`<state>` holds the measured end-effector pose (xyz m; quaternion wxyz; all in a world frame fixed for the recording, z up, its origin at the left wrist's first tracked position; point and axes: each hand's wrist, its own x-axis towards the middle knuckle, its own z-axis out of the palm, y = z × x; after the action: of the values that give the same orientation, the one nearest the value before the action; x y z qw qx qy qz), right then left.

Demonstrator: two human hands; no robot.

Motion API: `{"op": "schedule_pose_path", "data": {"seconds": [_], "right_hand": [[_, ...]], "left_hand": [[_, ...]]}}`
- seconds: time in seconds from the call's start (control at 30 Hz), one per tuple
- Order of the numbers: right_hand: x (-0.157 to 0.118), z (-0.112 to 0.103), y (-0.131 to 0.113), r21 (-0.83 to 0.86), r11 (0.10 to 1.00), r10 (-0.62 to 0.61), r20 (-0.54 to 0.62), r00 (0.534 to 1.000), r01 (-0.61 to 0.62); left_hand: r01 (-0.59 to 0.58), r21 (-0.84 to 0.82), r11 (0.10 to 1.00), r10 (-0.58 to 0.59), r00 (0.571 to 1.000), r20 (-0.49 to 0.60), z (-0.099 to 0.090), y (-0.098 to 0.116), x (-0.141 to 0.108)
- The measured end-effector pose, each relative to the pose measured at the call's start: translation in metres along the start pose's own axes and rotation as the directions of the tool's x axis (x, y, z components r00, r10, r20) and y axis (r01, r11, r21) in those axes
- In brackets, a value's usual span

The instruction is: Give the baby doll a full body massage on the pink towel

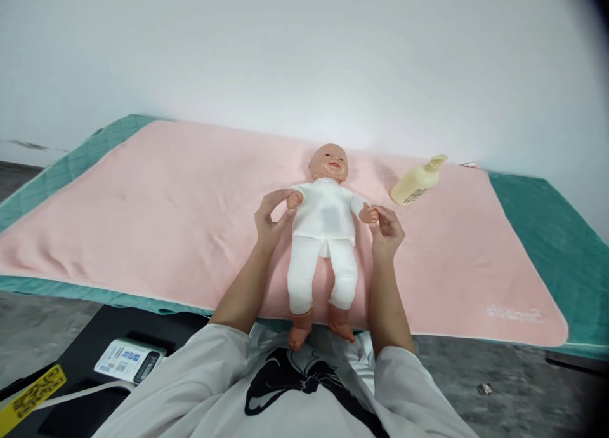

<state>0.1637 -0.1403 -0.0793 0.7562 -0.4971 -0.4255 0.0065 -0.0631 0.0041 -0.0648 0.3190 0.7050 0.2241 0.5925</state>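
Observation:
A baby doll [327, 209] with a white cloth body lies on its back on a pink mat [190, 203], head toward the wall and feet toward me. My left hand [272, 219] pinches the doll's hand on the left side between thumb and fingers. On the other side, my right hand [387, 230] grips the doll's other hand at its fingertips. Both doll arms are bent slightly outward. The doll's bare feet reach over the near edge of the mat, close to my shirt.
A pale yellow pump bottle [416, 183] with dark lettering stands right of the doll. Green quilted cloth [547, 228] shows beneath the mat. A white wall [304, 57] rises behind. At lower left, a white labelled device [128, 360] with a cable rests on a black surface [85, 336].

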Motion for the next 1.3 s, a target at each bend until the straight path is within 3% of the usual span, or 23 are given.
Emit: {"op": "schedule_pose_path", "data": {"seconds": [0.13, 0.23, 0.33, 0.47, 0.6, 0.67, 0.8, 0.87, 1.07, 1.17, 1.3], "right_hand": [[0.007, -0.004, 0.003, 0.051, 0.997, 0.071, -0.237, 0.969, -0.061], [0.010, -0.010, 0.004, 0.047, 0.991, 0.133, -0.342, 0.930, -0.124], [0.010, -0.016, 0.007, 0.039, 0.973, 0.221, -0.424, 0.878, -0.226], [0.011, -0.026, 0.018, 0.112, 0.908, 0.399, -0.521, 0.754, -0.404], [0.011, -0.040, 0.037, 0.168, 0.852, 0.498, -0.554, 0.667, -0.496], [0.011, -0.047, 0.048, 0.172, 0.842, 0.512, -0.553, 0.657, -0.511], [0.008, -0.059, 0.065, 0.205, 0.831, 0.548, -0.462, 0.698, -0.516], [0.007, -0.061, 0.069, 0.237, 0.824, 0.563, -0.432, 0.704, -0.514], [0.006, -0.059, 0.067, 0.357, 0.791, 0.611, -0.468, 0.638, -0.496], [0.007, -0.057, 0.065, 0.368, 0.781, 0.624, -0.463, 0.630, -0.504], [0.007, -0.054, 0.062, 0.349, 0.805, 0.594, -0.480, 0.646, -0.480]], "left_hand": [[0.173, -0.155, 0.973, -0.209, 0.944, -0.257, 0.000, 0.002, 0.004], [0.228, -0.325, 0.918, -0.339, 0.876, -0.343, -0.002, -0.003, 0.012], [0.332, -0.497, 0.802, -0.530, 0.779, -0.336, -0.008, -0.017, 0.018], [0.463, -0.620, 0.634, -0.735, 0.611, -0.294, -0.017, -0.043, 0.017], [0.497, -0.632, 0.595, -0.780, 0.548, -0.302, -0.022, -0.066, 0.011], [0.505, -0.648, 0.571, -0.804, 0.505, -0.315, -0.023, -0.074, 0.008], [0.502, -0.706, 0.500, -0.856, 0.408, -0.316, -0.023, -0.081, 0.007], [0.493, -0.724, 0.482, -0.865, 0.396, -0.307, -0.022, -0.082, 0.007], [0.498, -0.723, 0.478, -0.865, 0.409, -0.290, -0.019, -0.075, 0.009], [0.515, -0.692, 0.505, -0.852, 0.427, -0.304, -0.019, -0.072, 0.009], [0.528, -0.676, 0.515, -0.850, 0.418, -0.321, -0.019, -0.065, 0.012]]}}
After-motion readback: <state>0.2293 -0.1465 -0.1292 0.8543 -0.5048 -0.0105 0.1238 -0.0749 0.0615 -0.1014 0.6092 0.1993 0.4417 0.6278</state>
